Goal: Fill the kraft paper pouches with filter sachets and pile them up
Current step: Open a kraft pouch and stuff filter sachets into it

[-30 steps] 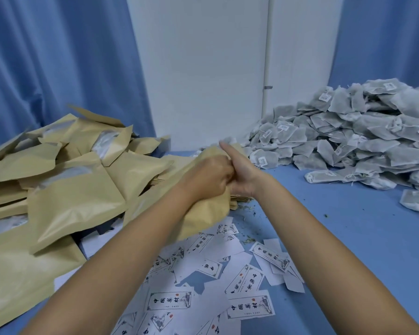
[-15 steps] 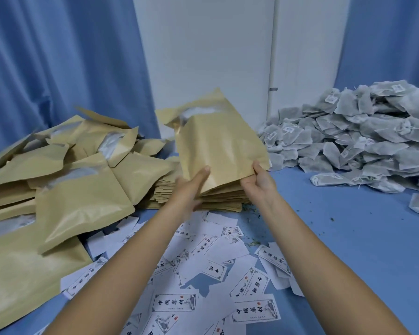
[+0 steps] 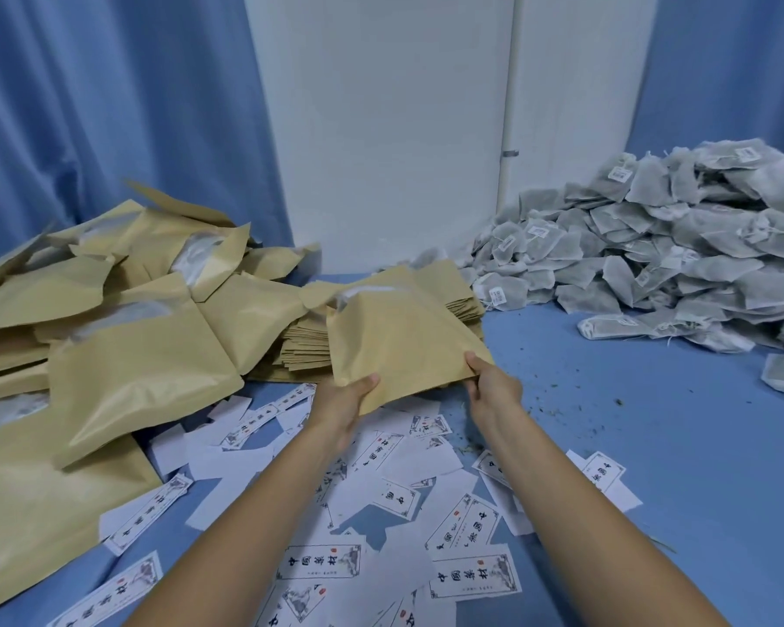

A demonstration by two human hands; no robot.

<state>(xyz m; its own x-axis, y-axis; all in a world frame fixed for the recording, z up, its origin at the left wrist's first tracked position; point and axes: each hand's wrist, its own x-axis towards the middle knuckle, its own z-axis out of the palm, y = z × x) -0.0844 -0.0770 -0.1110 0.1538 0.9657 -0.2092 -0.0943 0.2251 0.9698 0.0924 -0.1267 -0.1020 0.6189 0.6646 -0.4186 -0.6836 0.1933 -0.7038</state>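
My left grip [image 3: 342,407] pinches the near-left corner of one kraft pouch [image 3: 403,337], thumb on top, fingers underneath. My right grip [image 3: 492,384] grasps the near-right corner of the same pouch. Both grips are closed on it and neither is free.

The pouch stretches away from my grips, slightly puffed, mouth end farthest from me. A pale window strip shows near that far edge. Its far half lies over a stack of flat pouches [image 3: 304,350] just ahead of my left grip. I cannot tell whether it rests on the stack or hangs above it.

Left of my left grip is a loose pile of bulging pouches [image 3: 146,355], overlapping at all angles, the nearest just beside the stack.

Ahead and right of my right grip, well apart, is a heap of grey filter sachets [image 3: 652,255], some with small white tags.

Under my forearms, printed labels [image 3: 318,561] lie scattered on the blue counter [image 3: 675,468], some face up, some blank side up. Dark crumbs [image 3: 562,391] dot the counter right of my right grip.
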